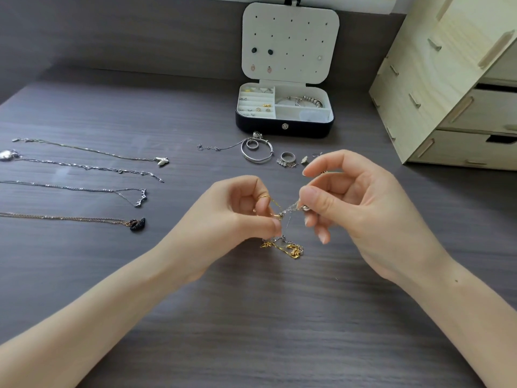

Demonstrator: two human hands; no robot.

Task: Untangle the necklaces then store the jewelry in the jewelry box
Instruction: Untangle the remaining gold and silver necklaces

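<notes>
Your left grip [243, 214] and right grip [349, 205] both pinch the tangled necklaces [291, 209] above the counter [251, 317]; loose gold end rests below. Jewelry box [284, 126] open behind.

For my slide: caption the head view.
Left hand and right hand pinch tangled gold and silver chains; open jewelry box behind.

soft even daylight, faint shadows, sharp centre, wide-angle bending at edges.

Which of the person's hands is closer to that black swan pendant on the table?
Left. The left hand is to the right of the black swan pendant; the right hand is farther right, beyond the tangled chains.
</notes>
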